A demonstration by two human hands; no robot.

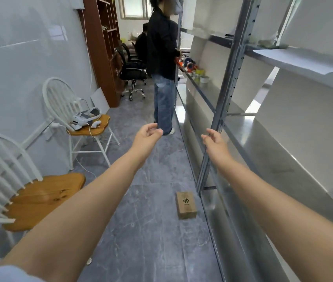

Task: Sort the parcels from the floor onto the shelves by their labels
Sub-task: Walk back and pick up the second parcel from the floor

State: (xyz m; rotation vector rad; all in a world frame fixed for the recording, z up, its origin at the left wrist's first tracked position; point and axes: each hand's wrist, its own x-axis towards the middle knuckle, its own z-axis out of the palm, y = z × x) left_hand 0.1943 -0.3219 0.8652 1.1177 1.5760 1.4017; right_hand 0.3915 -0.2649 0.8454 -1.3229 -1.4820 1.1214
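1. Left hand: we recorded it stretched forward over the grey marbled floor, fingers loosely curled and spread, holding nothing.
2. Right hand: we logged it likewise extended, fingers apart and empty, just beside the perforated grey metal upright of the shelving; we could not tell whether it touched the post.
3. Small brown cardboard parcel with a black diamond logo: we found it lying flat on the floor, near the foot of the upright and below both hands, well apart from them.
4. Long galvanised steel shelves: we noted them running along the right side, the near levels bare.
5. White spindle-back chair with a wooden seat: we listed it at left; a second like chair behind it carried a white headset.
6. Person in a black top and blue jeans: we noted them standing at the far shelves.
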